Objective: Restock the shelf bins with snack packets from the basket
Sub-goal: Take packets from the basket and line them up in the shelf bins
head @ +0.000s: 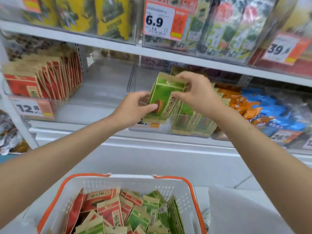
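A green snack packet (pixel 164 97) stands upright over the clear middle shelf bin (pixel 170 130). My left hand (pixel 135 107) grips its lower left edge, thumb on the front. My right hand (pixel 197 92) pinches its top right corner. Several more green packets (pixel 194 122) stand in that bin behind and to the right of it. Below, a white basket with an orange rim (pixel 118 183) holds several red packets (pixel 104 205) and green packets (pixel 152 211) in a loose heap.
A clear bin of red packets (pixel 42 81) stands on the left of the same shelf, with bare shelf between it and the green bin. Orange and blue packets (pixel 263 108) fill the bin at right. The upper shelf holds yellow and green seaweed packs behind price tags (pixel 160 19).
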